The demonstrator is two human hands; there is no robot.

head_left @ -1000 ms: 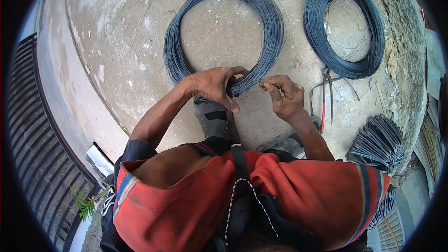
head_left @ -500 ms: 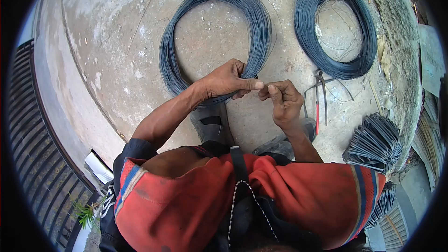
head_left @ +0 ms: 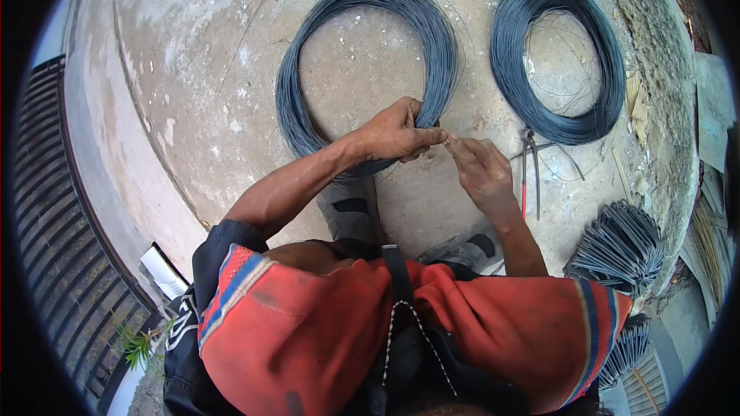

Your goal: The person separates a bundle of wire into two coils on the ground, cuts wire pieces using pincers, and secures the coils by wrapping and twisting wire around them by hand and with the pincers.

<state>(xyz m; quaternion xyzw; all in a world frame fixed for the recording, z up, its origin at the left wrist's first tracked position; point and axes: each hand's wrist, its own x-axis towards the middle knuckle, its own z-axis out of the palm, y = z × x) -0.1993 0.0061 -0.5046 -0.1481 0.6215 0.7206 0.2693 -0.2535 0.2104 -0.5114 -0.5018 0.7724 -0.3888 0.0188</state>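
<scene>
A large coil of dark wire [head_left: 443, 54] lies on the concrete in front of me. My left hand [head_left: 397, 132] is closed around the near right part of this coil, thumb pointing right. Just right of that thumb, the fingertips of my right hand [head_left: 487, 173] are pressed together, almost touching it. Whatever is between those fingertips is too thin or hidden to make out. A second coil of wire [head_left: 505, 54] rests on the ground farther right. Below it lie pincers [head_left: 529, 162] with one red handle visible.
Bundles of bent metal rods [head_left: 620, 246] lie at the right, near rough ground. A slatted metal grating [head_left: 69, 208] runs along the left side, beside a small green plant [head_left: 137, 347]. My shoes [head_left: 351, 208] stand below the nearer coil.
My right hand has turned, its fingers now reaching up and left to the left thumb tip. My left hand keeps its hold on the coil. The view has shifted slightly.
</scene>
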